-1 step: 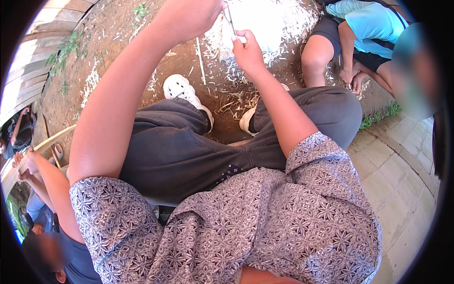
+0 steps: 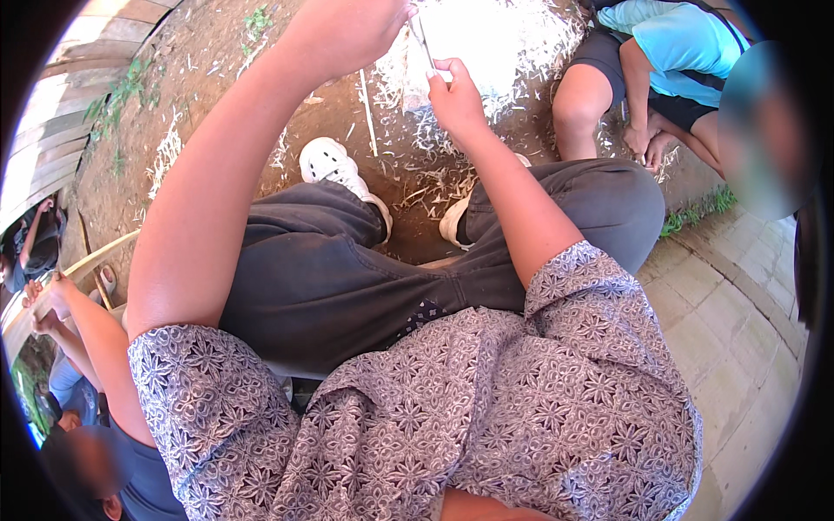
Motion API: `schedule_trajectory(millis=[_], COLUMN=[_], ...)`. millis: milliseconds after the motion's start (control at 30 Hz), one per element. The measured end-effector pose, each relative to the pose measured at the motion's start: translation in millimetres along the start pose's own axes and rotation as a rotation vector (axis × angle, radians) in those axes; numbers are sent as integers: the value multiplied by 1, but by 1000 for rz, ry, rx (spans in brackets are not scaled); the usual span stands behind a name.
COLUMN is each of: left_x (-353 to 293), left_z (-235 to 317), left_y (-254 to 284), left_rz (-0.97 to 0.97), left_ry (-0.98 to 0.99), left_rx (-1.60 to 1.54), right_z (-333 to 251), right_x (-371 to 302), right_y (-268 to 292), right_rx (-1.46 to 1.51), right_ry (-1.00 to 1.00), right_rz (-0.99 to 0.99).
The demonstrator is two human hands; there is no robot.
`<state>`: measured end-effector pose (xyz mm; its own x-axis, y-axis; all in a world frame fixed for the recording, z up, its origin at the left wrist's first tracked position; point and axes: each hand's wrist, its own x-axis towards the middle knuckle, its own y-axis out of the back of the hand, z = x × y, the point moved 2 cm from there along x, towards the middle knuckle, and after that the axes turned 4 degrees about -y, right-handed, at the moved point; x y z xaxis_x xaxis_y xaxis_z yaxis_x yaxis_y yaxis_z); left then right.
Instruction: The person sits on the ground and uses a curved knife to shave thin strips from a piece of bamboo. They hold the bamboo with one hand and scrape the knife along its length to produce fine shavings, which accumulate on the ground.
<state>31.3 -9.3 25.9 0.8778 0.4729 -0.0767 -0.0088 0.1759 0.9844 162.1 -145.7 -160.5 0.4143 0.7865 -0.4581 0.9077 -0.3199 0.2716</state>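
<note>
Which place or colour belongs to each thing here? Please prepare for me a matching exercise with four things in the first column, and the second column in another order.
Things:
1. strip
2. left shoe
3. trousers
4. co-worker's shirt

Places and colours:
A. dark grey
B. turquoise
C. between left hand and right hand
D. white, with dark holes

Pairs: 1-C, 2-D, 3-A, 4-B
</note>
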Motion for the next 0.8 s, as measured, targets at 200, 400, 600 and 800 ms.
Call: schedule_trajectory(millis=[200, 400, 600, 800], left_x=[1, -7, -4, -7], left_z=[3, 0, 3, -3], left_y=[7, 7, -1, 1], left_rz=[45, 32, 69, 60], left_ry=[15, -1, -12, 19], left_rx=[-48, -39, -58, -13], right_z=[29, -79, -44, -34], right_x=[3, -29, -14, -10], right_y=[17, 6, 0, 1], right_rx=[-45, 377, 92, -6], right_ry=[-167, 40, 78, 108], right_rz=[103, -150, -13, -11])
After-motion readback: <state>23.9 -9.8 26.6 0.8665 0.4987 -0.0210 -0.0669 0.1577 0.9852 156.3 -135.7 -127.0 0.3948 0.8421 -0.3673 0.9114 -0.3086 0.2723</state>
